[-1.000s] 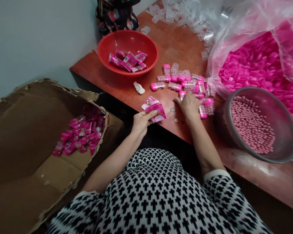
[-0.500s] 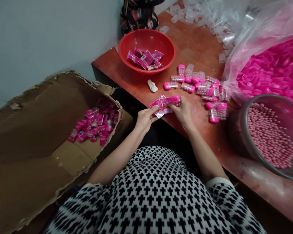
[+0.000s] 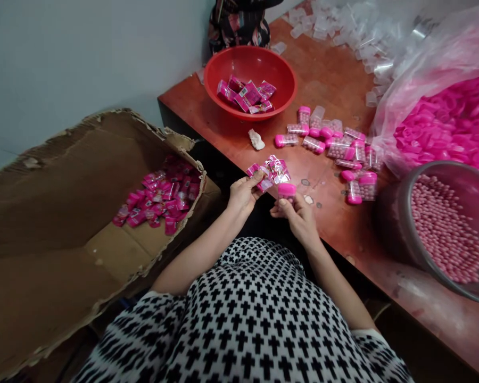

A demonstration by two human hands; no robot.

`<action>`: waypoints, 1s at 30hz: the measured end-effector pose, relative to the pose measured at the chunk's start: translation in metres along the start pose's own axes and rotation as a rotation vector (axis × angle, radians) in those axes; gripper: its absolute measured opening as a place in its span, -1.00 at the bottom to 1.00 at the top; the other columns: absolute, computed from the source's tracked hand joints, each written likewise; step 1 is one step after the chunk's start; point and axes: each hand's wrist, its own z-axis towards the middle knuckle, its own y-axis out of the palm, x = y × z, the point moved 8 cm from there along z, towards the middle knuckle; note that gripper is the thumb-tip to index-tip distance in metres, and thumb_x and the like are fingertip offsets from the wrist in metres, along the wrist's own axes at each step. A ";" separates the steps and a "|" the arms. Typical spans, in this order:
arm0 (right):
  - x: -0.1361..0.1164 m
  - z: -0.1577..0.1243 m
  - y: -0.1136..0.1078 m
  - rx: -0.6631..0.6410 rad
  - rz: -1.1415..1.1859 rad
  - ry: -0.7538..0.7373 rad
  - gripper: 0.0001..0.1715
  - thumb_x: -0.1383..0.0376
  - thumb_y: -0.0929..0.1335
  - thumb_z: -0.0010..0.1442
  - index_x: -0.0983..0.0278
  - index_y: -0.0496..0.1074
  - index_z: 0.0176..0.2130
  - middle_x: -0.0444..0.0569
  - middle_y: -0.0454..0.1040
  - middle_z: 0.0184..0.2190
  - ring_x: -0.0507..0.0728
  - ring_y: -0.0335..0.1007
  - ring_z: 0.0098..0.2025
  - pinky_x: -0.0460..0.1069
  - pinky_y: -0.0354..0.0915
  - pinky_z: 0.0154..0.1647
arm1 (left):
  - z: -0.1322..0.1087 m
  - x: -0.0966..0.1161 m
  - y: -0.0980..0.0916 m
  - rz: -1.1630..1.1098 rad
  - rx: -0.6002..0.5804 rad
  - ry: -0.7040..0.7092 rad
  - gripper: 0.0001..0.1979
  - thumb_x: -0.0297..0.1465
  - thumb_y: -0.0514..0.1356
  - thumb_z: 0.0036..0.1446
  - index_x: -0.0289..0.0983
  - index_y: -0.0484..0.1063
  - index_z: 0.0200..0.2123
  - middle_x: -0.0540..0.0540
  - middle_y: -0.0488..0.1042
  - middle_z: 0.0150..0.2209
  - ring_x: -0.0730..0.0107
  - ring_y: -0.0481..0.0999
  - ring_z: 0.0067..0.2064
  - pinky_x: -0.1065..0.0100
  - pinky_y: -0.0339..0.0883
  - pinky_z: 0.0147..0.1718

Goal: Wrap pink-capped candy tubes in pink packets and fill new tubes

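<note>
R hand (image 3: 298,217) half-closed, gripping pink-capped clear bottle (image 3: 287,192) upright, long axis pointing fwd, just right of L hand (image 3: 243,194), which pinches pink foil sachets (image 3: 269,173) that extend fwd & right, toward bottle's top.

Soft even light, bowed edges, faint glare

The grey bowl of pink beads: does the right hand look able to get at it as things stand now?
Probably yes. Nothing stands directly between the right hand and the grey bowl; loose bottles lie only beside that way. But the hand now holds a pink-capped bottle.
</note>
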 end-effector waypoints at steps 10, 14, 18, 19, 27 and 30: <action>0.007 -0.005 0.005 0.018 -0.093 -0.015 -0.62 -0.01 0.34 0.14 0.22 0.30 -0.25 -0.24 0.42 -0.54 -0.06 0.36 -0.65 -0.18 0.36 -0.68 | -0.015 -0.008 0.017 -0.040 -0.059 -0.089 -0.72 -0.41 0.45 -0.21 -0.35 0.41 -0.48 0.00 0.49 -0.53 0.54 0.45 -0.51 0.47 0.40 -0.46; 0.004 -0.005 0.004 0.011 -0.075 -0.032 -0.63 -0.01 0.34 0.14 0.24 0.30 -0.28 -0.23 0.43 -0.54 -0.06 0.37 -0.64 -0.18 0.36 -0.68 | -0.014 -0.008 0.019 -0.003 -0.073 -0.084 -0.72 -0.37 0.44 -0.19 -0.36 0.43 -0.45 -0.02 0.50 -0.51 0.52 0.47 -0.50 0.45 0.41 -0.44; 0.001 -0.005 -0.003 0.064 -0.061 -0.054 -0.63 0.00 0.34 0.15 0.25 0.28 -0.31 -0.22 0.44 -0.52 -0.07 0.38 -0.64 -0.18 0.37 -0.67 | -0.014 -0.008 0.022 0.007 -0.079 -0.097 -0.72 -0.37 0.43 -0.16 -0.37 0.44 -0.43 -0.03 0.51 -0.50 0.49 0.50 -0.47 0.42 0.44 -0.39; 0.001 -0.005 -0.004 0.067 -0.066 -0.057 -0.63 0.00 0.34 0.15 0.25 0.28 -0.31 -0.22 0.44 -0.53 -0.07 0.38 -0.64 -0.18 0.36 -0.67 | -0.014 -0.009 0.023 0.007 -0.082 -0.098 -0.73 -0.37 0.43 -0.16 -0.38 0.44 -0.43 -0.03 0.51 -0.50 0.49 0.50 -0.48 0.41 0.44 -0.40; 0.002 -0.005 -0.005 0.081 -0.078 -0.063 -0.65 0.01 0.34 0.16 0.24 0.29 -0.30 -0.21 0.44 -0.52 -0.06 0.38 -0.63 -0.17 0.36 -0.67 | -0.013 -0.013 0.024 0.003 -0.090 -0.107 -0.73 -0.37 0.43 -0.15 -0.38 0.45 -0.41 -0.05 0.53 -0.48 0.47 0.51 -0.46 0.39 0.45 -0.38; 0.004 -0.003 -0.004 0.080 -0.075 -0.034 -0.63 0.00 0.34 0.15 0.25 0.29 -0.29 -0.21 0.45 -0.53 -0.06 0.38 -0.65 -0.18 0.34 -0.68 | -0.014 -0.012 0.026 0.027 -0.121 -0.110 -0.72 -0.35 0.42 -0.14 -0.38 0.44 -0.43 -0.05 0.52 -0.50 0.48 0.50 -0.48 0.42 0.43 -0.40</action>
